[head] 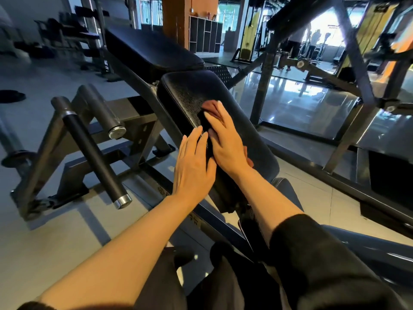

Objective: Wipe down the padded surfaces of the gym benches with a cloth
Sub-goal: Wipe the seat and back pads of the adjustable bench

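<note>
Head view: the cloth [211, 107] is reddish-brown and crumpled, lying on the near black pebbled pad [192, 92] of the gym bench — mostly hidden under the right hand [225, 139], which presses it flat with straight fingers. The left hand [193, 166] rests open-fingered on the pad's left edge, holding nothing. A second pad [152, 50] lies beyond — no legible writing anywhere.

My right hand [225, 139] lies flat on the cloth [212, 108] at the middle of the near pad [190, 90]. My left hand [192, 162] rests at that pad's left edge. The long pad [147, 48] lies behind it, the roller bars [93, 153] to its left.
</note>
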### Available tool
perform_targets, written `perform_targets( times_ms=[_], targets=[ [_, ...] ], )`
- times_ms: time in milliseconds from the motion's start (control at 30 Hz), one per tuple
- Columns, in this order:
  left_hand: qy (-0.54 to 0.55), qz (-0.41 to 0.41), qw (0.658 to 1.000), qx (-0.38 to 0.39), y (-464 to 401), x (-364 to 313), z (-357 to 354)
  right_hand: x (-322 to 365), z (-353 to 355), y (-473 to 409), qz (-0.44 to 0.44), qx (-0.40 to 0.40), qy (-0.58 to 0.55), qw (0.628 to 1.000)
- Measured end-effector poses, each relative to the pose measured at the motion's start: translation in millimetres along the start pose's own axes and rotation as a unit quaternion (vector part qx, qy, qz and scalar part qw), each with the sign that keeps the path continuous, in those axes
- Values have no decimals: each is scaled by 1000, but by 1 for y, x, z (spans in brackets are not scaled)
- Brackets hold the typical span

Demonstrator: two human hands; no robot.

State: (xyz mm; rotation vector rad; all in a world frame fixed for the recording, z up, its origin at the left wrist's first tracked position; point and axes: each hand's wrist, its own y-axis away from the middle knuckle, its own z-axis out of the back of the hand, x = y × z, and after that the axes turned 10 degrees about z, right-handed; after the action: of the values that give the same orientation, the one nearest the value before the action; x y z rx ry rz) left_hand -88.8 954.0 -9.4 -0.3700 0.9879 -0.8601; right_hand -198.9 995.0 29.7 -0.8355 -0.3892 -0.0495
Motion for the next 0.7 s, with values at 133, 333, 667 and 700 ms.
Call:
perform_targets(
  times_ms=[133, 333, 667, 700],
  targets=[
    [-10, 14, 1000, -16, -13, 10, 9, -1, -10, -34, 26, 49, 27, 998],
    [-26, 8, 999, -20, -21, 5, 1, -1, -7, -39, -3, 45, 36, 998],
    [-16, -9, 1000, 22, 27, -9, -19, -41, 22, 55, -206, -60, 60, 975],
    [-15, -5, 999, 29, 33, -10, -20, -37, 22, 59, -234, -67, 65, 968]
  ],
)
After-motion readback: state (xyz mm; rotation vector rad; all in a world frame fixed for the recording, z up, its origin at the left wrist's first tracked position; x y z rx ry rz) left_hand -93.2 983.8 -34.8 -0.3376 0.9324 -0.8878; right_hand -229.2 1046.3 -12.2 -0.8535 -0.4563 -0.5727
